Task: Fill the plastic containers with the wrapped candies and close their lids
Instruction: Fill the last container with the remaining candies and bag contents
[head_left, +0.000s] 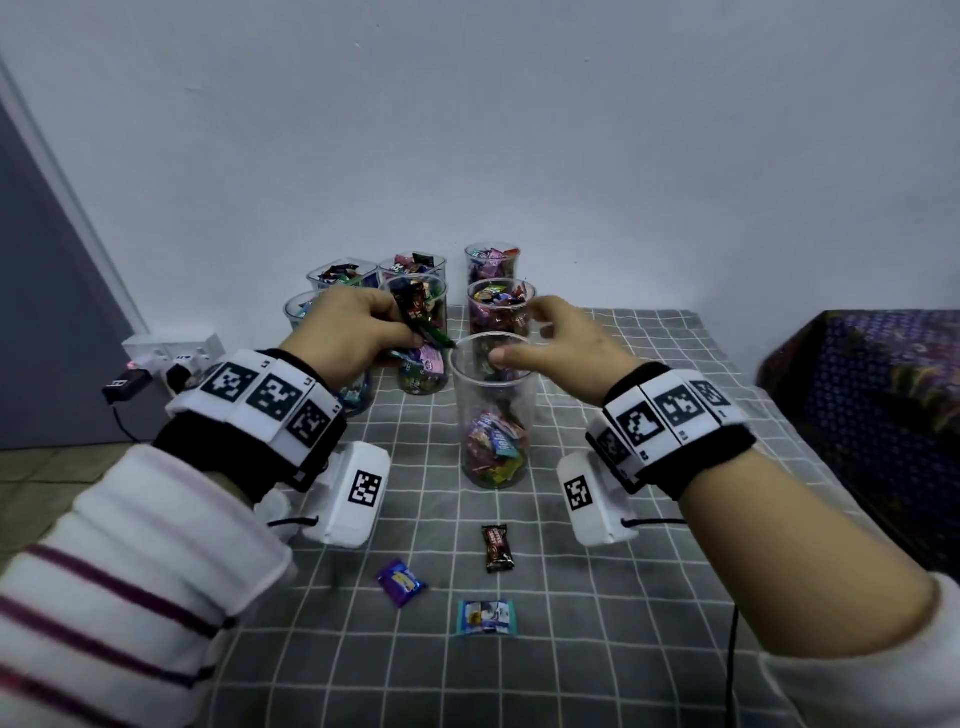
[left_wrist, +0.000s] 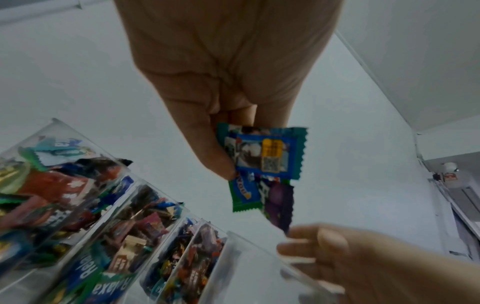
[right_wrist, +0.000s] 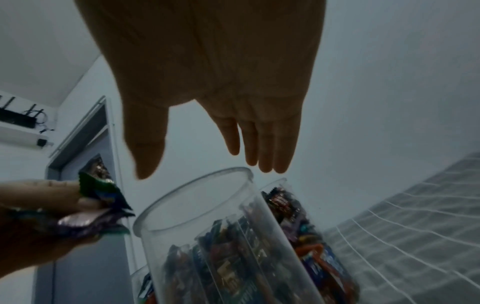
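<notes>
The clear plastic container (head_left: 493, 410) is standing upright near the middle of the grey checked cloth (head_left: 649, 597), and it is being filled; wrapped candies are lying in its lower part only, and its top is open. A bunch of wrapped candies (left_wrist: 262, 164) is being gripped by the left hand (head_left: 353, 338), with the fingers and thumb curled round them, just left of the container's rim. In the left wrist view a blue and green wrapper is being pinched under the thumb, with a green one and a purple one behind it. The right hand (head_left: 566, 343) is being held over the right side of the rim with its fingers loose and spread, and nothing is being held in it. Six more containers (head_left: 498, 306), full of candies, are standing behind, at the far edge of the cloth by the wall. Three loose candies are lying on the near part of the cloth: a brown one (head_left: 497, 548), a purple one (head_left: 400, 581) to its left, and a blue one (head_left: 487, 617) nearest.
</notes>
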